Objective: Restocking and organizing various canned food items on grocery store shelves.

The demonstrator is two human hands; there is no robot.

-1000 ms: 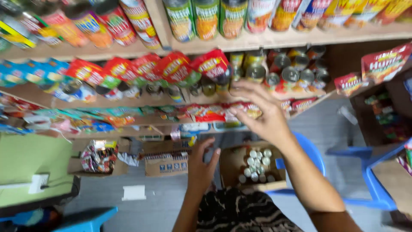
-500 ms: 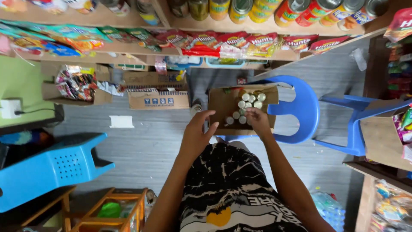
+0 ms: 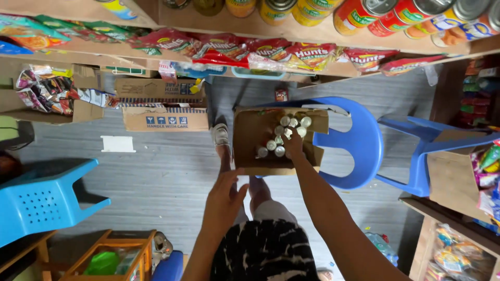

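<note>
The right hand (image 3: 295,149) reached down into the open cardboard box (image 3: 250,135) on the blue chair (image 3: 364,145), its fingers closed among the silver-topped cans (image 3: 281,138); whether they gripped one could not be told. The left hand (image 3: 225,200) hovered just before the box, fingers spread, empty. Red sachets (image 3: 271,52) lined the shelf above, with red and yellow cans over them.

A blue plastic chair (image 3: 359,151) carries an open cardboard box (image 3: 250,135) of cans (image 3: 284,138).
</note>
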